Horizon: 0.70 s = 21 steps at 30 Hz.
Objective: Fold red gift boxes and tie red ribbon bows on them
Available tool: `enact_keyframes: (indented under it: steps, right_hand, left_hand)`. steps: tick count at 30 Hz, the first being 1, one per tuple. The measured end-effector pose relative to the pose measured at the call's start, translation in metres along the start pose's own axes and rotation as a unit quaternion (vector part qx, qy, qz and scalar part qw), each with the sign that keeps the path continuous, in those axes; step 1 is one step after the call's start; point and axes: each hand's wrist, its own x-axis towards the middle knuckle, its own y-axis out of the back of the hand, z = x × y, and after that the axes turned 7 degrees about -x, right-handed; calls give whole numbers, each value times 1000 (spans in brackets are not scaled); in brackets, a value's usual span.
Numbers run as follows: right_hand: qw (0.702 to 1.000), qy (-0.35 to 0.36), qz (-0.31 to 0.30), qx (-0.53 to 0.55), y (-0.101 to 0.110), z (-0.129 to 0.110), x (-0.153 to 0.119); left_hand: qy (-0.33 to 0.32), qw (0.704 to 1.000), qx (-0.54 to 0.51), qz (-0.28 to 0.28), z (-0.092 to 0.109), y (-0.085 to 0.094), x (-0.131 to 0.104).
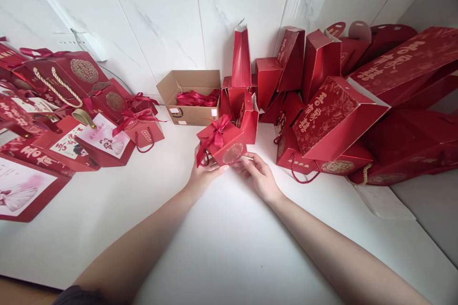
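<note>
A small red gift box with a ribbon bow on top and a round gold emblem on its front is held in front of me, over the white table. My left hand is closed around its lower left side, thumb along the bottom edge. At the lower right corner, my right hand grips the box with curled fingertips. A twisted red cord handle shows by my left fingers. Just behind the box stands a brown cardboard carton with red ribbons inside.
Finished-looking red boxes with bows and cord handles crowd the left, the nearest a small corded box. Unribboned red boxes are stacked behind and to the right, with large lettered ones nearest. A tiled wall bounds the back.
</note>
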Motion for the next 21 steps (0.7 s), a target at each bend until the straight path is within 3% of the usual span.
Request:
enact_keyframes:
  steps: [4, 9, 21]
  right_hand:
    - [1000, -22, -14, -4, 0, 1, 0]
    - [1000, -13, -27, -6, 1, 5, 0]
    - [999, 28, -15, -33, 1, 11, 0]
  left_hand:
    - [-84, 991, 90, 49, 2, -5, -6]
    - [-98, 990, 78, 60, 3, -9, -9]
    - [-160, 983, 89, 1, 5, -17, -19]
